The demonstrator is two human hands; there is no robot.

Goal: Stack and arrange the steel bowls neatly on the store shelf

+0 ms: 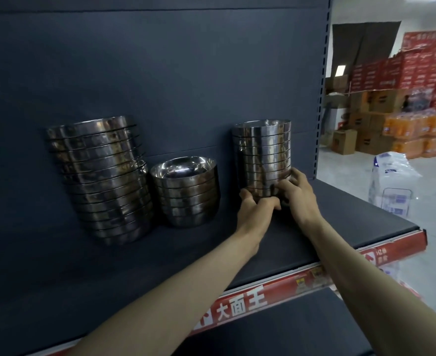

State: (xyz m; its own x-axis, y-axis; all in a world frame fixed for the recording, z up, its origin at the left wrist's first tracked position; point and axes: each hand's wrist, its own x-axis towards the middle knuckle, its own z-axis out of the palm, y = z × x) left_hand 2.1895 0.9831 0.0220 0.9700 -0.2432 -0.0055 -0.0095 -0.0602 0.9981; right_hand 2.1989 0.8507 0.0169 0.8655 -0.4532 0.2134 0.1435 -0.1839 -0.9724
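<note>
Gripping right stack [263,155] at base with left hand [252,214] and right hand [299,199], fingers of both curled round lowest bowls. Upright at right end of shelf [353,217], near back panel; base hidden behind hands. Further left: short stack [186,191] just beside tall stack [101,176].

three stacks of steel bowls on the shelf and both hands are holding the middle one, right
Not the middle stack: the head view shows the left hand and right hand gripping the base of the right stack. Three stacks is correct.
</note>
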